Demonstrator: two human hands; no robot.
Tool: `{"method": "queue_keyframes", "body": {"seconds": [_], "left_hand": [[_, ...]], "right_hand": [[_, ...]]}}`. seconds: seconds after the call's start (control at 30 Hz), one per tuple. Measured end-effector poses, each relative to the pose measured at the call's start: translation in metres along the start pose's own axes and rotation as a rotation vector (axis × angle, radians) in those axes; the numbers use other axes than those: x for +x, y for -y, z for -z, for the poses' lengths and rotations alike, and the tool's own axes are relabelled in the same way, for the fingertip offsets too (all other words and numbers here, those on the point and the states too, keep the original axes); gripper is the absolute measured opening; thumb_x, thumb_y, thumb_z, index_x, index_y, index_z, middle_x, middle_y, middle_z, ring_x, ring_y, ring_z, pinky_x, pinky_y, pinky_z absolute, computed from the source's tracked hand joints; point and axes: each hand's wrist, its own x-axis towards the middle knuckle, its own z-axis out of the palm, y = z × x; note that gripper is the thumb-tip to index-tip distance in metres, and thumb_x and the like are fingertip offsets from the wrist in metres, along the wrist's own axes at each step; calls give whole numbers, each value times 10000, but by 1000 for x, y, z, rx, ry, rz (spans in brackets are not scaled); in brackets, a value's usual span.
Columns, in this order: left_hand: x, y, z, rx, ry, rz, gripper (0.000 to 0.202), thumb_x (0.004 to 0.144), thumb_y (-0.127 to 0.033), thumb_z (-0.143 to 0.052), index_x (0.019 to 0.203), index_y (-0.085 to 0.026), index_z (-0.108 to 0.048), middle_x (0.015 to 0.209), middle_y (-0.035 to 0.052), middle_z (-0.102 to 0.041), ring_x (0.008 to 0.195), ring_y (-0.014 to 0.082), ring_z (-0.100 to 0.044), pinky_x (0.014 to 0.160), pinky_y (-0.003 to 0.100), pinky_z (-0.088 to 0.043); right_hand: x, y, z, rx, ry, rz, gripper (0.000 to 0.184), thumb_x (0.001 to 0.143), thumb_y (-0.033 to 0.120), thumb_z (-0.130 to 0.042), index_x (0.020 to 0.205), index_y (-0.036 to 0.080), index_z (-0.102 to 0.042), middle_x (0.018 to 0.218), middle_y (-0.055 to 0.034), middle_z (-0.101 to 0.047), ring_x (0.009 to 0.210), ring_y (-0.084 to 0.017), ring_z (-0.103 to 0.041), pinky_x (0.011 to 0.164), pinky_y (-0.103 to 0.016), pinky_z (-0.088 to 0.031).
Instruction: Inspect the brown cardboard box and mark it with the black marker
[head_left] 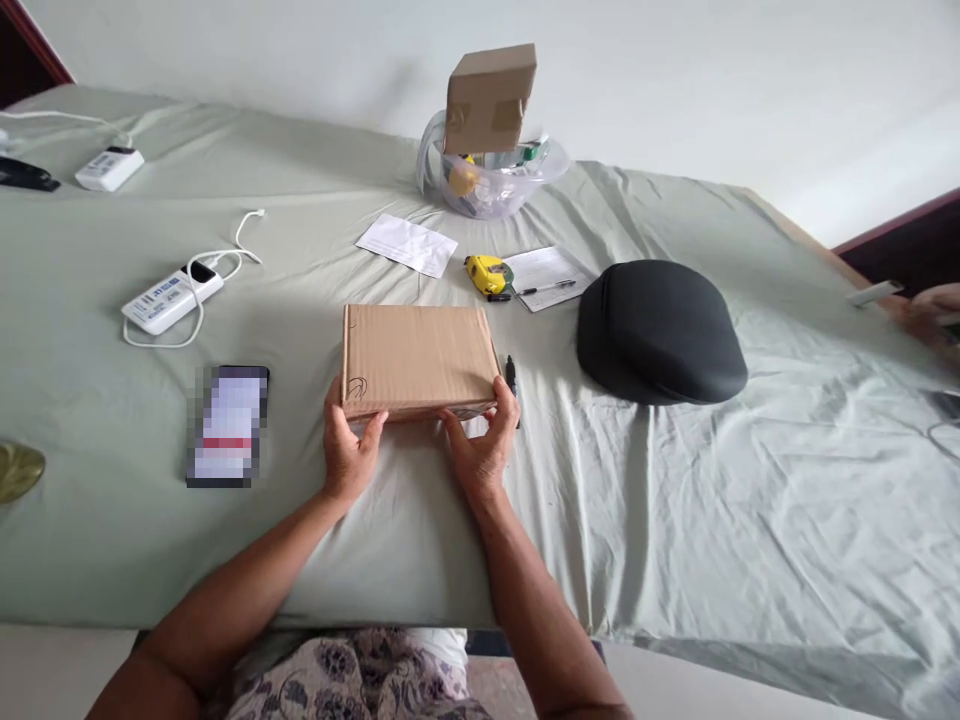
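A closed brown cardboard box [418, 352] lies flat on the green cloth, with a dark scribble on its near left corner. My left hand [351, 450] grips that corner, thumb on the near side and fingers along the left side. At the near right corner, my right hand [484, 440] holds the box the same way, its thumb also against the near side. A black marker [511, 375] lies just right of the box, partly hidden by my right hand. Beyond the box are a yellow tape measure [487, 274] and a pen [551, 287] on a sheet of paper [541, 268].
A black rounded case [664, 332] sits to the right. On the left lie a phone [229, 425] and a white power bank [171, 300] with its cable. At the back, a plastic basket [499, 195] carries another carton [487, 100]. Another person's hand [937, 305] shows at the far right.
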Motion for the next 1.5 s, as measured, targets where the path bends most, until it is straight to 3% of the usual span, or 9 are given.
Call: {"method": "queue_keyframes", "body": {"seconds": [0.5, 0.87, 1.1, 1.37, 1.5], "left_hand": [[4, 7, -9, -17, -18, -171, 640, 908, -358, -703, 1473, -217, -435, 1513, 192, -570, 1432, 315, -553, 1186, 483, -471], [-1, 4, -10, -54, 12, -136, 635, 926, -319, -687, 1494, -217, -422, 1525, 184, -564, 1453, 307, -534, 1201, 488, -462], [2, 7, -8, -69, 16, -126, 672, 913, -316, -696, 1512, -212, -412, 1561, 180, -534, 1462, 305, -526, 1208, 475, -456], [6, 13, -8, -59, -14, -23, 702, 881, -362, -731, 1495, -202, -432, 1509, 184, -585, 1423, 316, -562, 1182, 476, -476], [9, 14, -7, 3, 34, -62, 742, 872, -409, -731, 1503, -184, -413, 1524, 199, -563, 1436, 321, -547, 1179, 464, -478]], "right_hand": [[10, -14, 0, -78, 22, 23, 845, 814, 491, -751, 1540, 294, -364, 1446, -164, -556, 1276, -310, -592, 846, -445, -612], [8, -19, 7, -84, 51, -5, 899, 785, 499, -780, 1550, 295, -353, 1468, -163, -509, 1279, -315, -570, 849, -446, -606], [11, -17, 2, -64, 27, 56, 884, 773, 511, -800, 1523, 317, -374, 1427, -138, -519, 1290, -325, -560, 839, -447, -607], [11, -6, -6, -88, -2, 114, 807, 839, 505, -728, 1521, 285, -357, 1348, -142, -530, 1253, -319, -567, 969, -549, -578], [9, 3, -14, -133, -4, 114, 962, 781, 626, -766, 1544, 272, -298, 1398, -157, -503, 1316, -356, -495, 1070, -622, -505]]}}
